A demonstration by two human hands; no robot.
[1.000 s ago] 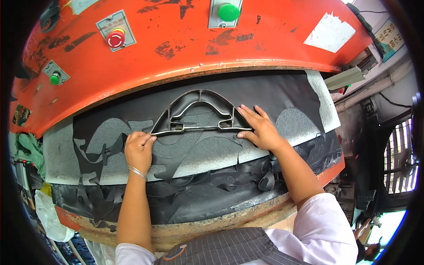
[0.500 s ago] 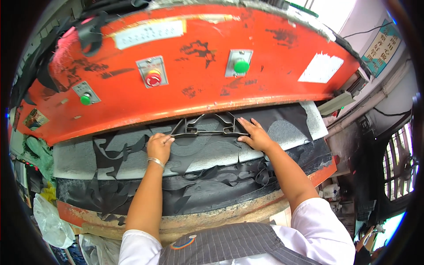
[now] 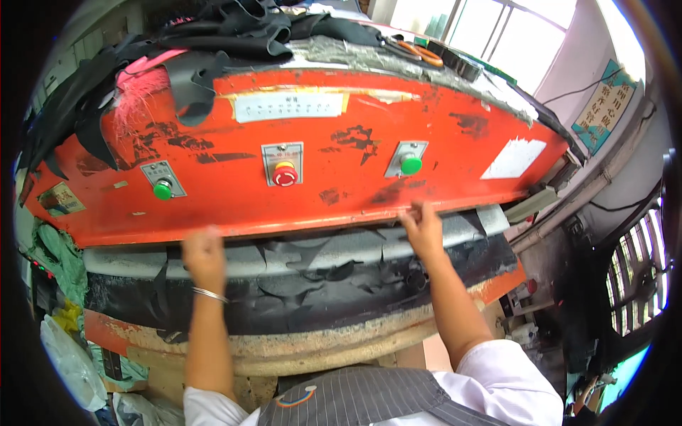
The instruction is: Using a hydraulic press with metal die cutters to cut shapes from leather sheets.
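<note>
Green and round, the left button [image 3: 163, 189] and the right button [image 3: 410, 165] sit on the front of the red press [image 3: 341, 195]. The press is long from side to side, and both hands are up by its bottom edge. From the left hand [image 3: 204, 255], the left button is up and to the left. From the right hand [image 3: 425, 231], the right button is almost straight up, so the right hand looks nearer to its button. Neither hand seems to touch a button. The right fingers are bent a bit, with nothing seen in them. The left hand is blurry and looks curled; I see nothing in it, but cannot tell how tight it is. Half a second ago, both hands were on the ends of a metal frame. Now they are off it, and it is out of sight. More of the press's top shows, too. A red knob [image 3: 285, 175] sits between the buttons. Below, black scraps [image 3: 288, 286] lie by a pale board [image 3: 114, 261].
</note>
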